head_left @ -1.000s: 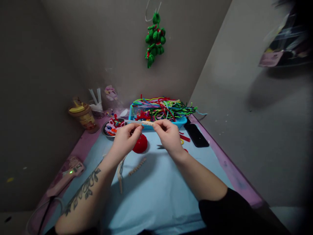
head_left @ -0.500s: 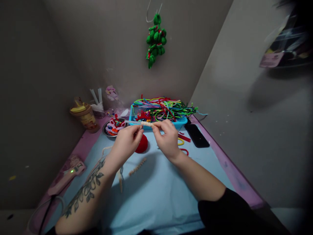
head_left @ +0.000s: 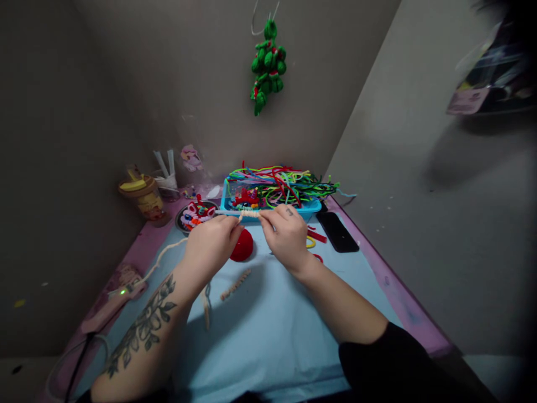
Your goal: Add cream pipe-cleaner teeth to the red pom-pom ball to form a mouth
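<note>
My left hand (head_left: 212, 238) pinches a cream pipe cleaner (head_left: 161, 254), whose long loose tail trails out to the left over the table. The other part of it is wound in a tight coil (head_left: 250, 214) around a pale thin stick (head_left: 226, 212) held level between my hands. My right hand (head_left: 287, 235) is closed on the right end of the coil and stick; the fingers hide that end. Below my hands lie a red ball (head_left: 242, 246) and a separate cream coil (head_left: 235, 285). Cream pieces (head_left: 206, 308) lie near my left wrist.
A blue basket (head_left: 310, 211) full of coloured pipe cleaners stands at the back. Left of it is a metal bowl (head_left: 180, 225) of small pieces. A phone (head_left: 338, 232) lies right. A pink glue gun (head_left: 109, 312) with a green light and cord lies left, near a cup (head_left: 146, 200).
The pipe cleaner's loose tail has swung outward and up to the left, toward the glue gun. My left hand has shifted slightly left; both hands still hold the coil and stick.
</note>
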`<act>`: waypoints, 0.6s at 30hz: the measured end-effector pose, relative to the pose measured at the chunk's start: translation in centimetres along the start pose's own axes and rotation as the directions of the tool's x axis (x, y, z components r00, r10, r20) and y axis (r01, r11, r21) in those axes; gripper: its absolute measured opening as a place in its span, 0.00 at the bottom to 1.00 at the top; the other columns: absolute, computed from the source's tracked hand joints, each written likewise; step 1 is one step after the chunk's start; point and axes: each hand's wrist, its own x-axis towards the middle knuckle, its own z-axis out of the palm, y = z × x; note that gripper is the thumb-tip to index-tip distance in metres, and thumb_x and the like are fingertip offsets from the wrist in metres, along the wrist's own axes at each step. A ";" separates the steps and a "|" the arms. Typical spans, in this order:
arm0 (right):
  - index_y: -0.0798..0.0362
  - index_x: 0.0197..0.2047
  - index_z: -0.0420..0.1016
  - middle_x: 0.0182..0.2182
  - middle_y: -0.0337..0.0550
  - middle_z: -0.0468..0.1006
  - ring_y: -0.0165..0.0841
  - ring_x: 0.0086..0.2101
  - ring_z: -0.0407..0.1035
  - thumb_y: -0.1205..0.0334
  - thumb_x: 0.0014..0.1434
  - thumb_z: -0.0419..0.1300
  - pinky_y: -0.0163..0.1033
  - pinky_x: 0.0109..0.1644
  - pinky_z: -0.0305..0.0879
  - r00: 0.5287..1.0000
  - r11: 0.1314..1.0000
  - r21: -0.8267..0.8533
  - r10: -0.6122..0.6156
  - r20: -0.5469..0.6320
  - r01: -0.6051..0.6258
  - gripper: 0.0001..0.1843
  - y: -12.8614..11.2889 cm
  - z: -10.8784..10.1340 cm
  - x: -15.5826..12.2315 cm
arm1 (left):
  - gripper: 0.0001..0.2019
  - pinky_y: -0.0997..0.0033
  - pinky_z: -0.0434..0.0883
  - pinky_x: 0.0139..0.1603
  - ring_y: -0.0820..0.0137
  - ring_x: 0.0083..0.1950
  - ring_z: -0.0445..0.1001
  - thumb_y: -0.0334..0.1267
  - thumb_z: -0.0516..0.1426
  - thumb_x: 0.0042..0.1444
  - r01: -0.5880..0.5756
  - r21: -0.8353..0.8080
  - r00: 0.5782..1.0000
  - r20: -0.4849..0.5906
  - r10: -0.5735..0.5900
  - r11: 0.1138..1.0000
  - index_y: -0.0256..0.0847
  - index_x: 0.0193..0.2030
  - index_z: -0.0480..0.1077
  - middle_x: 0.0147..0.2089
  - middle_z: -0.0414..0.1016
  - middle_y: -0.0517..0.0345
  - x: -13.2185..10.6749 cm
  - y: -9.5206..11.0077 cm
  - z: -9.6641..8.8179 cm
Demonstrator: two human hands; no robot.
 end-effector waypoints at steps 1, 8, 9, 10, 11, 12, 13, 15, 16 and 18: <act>0.51 0.35 0.80 0.29 0.44 0.75 0.36 0.35 0.66 0.63 0.65 0.55 0.39 0.40 0.58 1.000 1.000 -0.017 -0.006 0.013 0.006 0.12 0.0 0.0 0.0 | 0.13 0.68 0.66 0.34 0.62 0.38 0.78 0.40 0.50 0.64 -0.002 0.033 1.000 0.006 0.002 0.999 0.39 0.37 0.75 0.39 0.80 0.50 -0.1 0.0 -0.1; 0.51 0.35 0.80 0.29 0.46 0.75 0.38 0.35 0.65 0.62 0.66 0.54 0.40 0.39 0.55 0.993 0.999 -0.035 -0.032 0.116 0.036 0.14 0.0 -0.1 0.1 | 0.15 0.68 0.58 0.26 0.62 0.33 0.77 0.39 0.49 0.63 -0.027 0.195 1.000 0.005 0.027 0.981 0.40 0.31 0.73 0.33 0.79 0.53 -0.3 -0.2 -0.6; 0.51 0.34 0.80 0.29 0.46 0.75 0.38 0.35 0.64 0.62 0.66 0.54 0.40 0.39 0.55 0.992 0.999 -0.035 -0.033 0.123 0.037 0.14 0.0 -0.1 0.1 | 0.15 0.68 0.57 0.26 0.62 0.32 0.76 0.39 0.49 0.63 -0.031 0.201 0.999 -0.003 0.033 0.979 0.41 0.30 0.73 0.32 0.78 0.53 -0.3 -0.2 -0.7; 0.51 0.34 0.80 0.29 0.46 0.75 0.38 0.35 0.64 0.62 0.66 0.54 0.40 0.39 0.54 0.991 0.998 -0.038 -0.035 0.128 0.040 0.14 0.0 -0.1 0.1 | 0.15 0.68 0.57 0.26 0.63 0.33 0.76 0.39 0.49 0.63 -0.039 0.205 0.999 -0.007 0.041 0.978 0.41 0.30 0.73 0.32 0.78 0.54 -0.3 -0.3 -0.7; 0.51 0.34 0.80 0.29 0.46 0.75 0.38 0.35 0.65 0.62 0.66 0.54 0.40 0.38 0.54 0.991 0.998 -0.044 -0.039 0.130 0.045 0.14 0.0 0.0 0.1 | 0.14 0.68 0.56 0.26 0.63 0.33 0.76 0.39 0.50 0.63 -0.043 0.209 0.999 -0.015 0.047 0.977 0.41 0.29 0.73 0.32 0.78 0.54 -0.3 -0.4 -0.7; 0.51 0.33 0.80 0.29 0.45 0.75 0.38 0.35 0.65 0.63 0.66 0.54 0.40 0.38 0.54 0.990 0.997 -0.051 -0.043 0.132 0.050 0.14 0.1 0.0 0.2 | 0.14 0.68 0.56 0.26 0.63 0.34 0.76 0.39 0.50 0.63 -0.048 0.213 0.998 -0.023 0.054 0.976 0.41 0.29 0.73 0.32 0.78 0.55 -0.3 -0.4 -0.7; 0.51 0.33 0.80 0.28 0.45 0.75 0.37 0.35 0.65 0.63 0.66 0.54 0.40 0.38 0.54 0.990 0.997 -0.056 -0.049 0.134 0.057 0.14 0.1 0.0 0.2 | 0.14 0.68 0.56 0.26 0.63 0.34 0.76 0.39 0.50 0.63 -0.054 0.215 0.998 -0.029 0.061 0.975 0.42 0.30 0.73 0.33 0.78 0.55 -0.3 -0.5 -0.7; 0.51 0.33 0.80 0.29 0.44 0.75 0.37 0.35 0.65 0.63 0.65 0.55 0.40 0.38 0.54 0.987 0.996 -0.057 -0.061 0.146 0.070 0.13 0.2 0.0 0.2 | 0.14 0.68 0.57 0.27 0.63 0.35 0.76 0.40 0.50 0.63 -0.064 0.215 0.997 -0.035 0.073 0.975 0.42 0.30 0.73 0.33 0.78 0.55 -0.3 -0.7 -0.8; 0.50 0.34 0.80 0.29 0.44 0.76 0.37 0.36 0.65 0.64 0.65 0.56 0.40 0.38 0.54 0.985 0.996 -0.054 -0.067 0.156 0.077 0.12 0.3 0.0 0.2 | 0.14 0.67 0.58 0.28 0.62 0.35 0.76 0.40 0.50 0.63 -0.072 0.213 0.996 -0.036 0.082 0.974 0.42 0.31 0.74 0.33 0.78 0.55 -0.3 -0.7 -0.8; 0.50 0.34 0.80 0.30 0.44 0.76 0.36 0.36 0.65 0.65 0.63 0.57 0.40 0.37 0.54 0.981 0.995 -0.043 -0.086 0.176 0.095 0.11 0.5 0.0 0.3 | 0.14 0.67 0.60 0.31 0.62 0.36 0.76 0.40 0.51 0.63 -0.099 0.206 0.993 -0.038 0.109 0.974 0.41 0.31 0.74 0.32 0.78 0.55 -0.2 -0.9 -0.9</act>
